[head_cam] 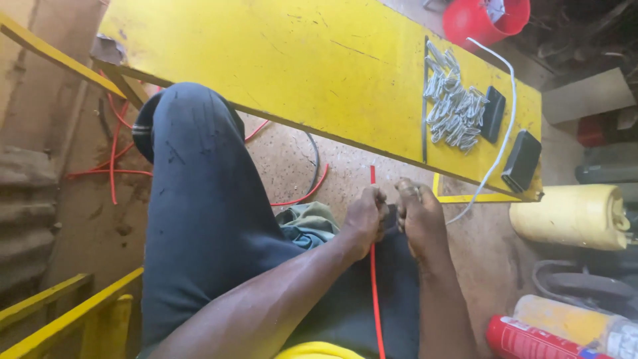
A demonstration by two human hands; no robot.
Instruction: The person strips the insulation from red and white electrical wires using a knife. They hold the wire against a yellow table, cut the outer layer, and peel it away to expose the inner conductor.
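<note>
My left hand (367, 218) and my right hand (417, 217) meet close together over my lap, below the front edge of a yellow bench (292, 60). A thin red wire (374, 279) runs up between them from my lap toward the bench. My left hand pinches this wire. My right hand is closed on something small right beside it; what it grips is hidden by the fingers. My legs wear dark trousers (199, 213).
On the bench lie a pile of small metal pieces (453, 106), a white cable (506, 100) and two flat black devices (522, 159). More red wire (113, 159) loops on the dirt floor. A red bucket (482, 18), yellow roll (571, 216) and red can (531, 339) stand right.
</note>
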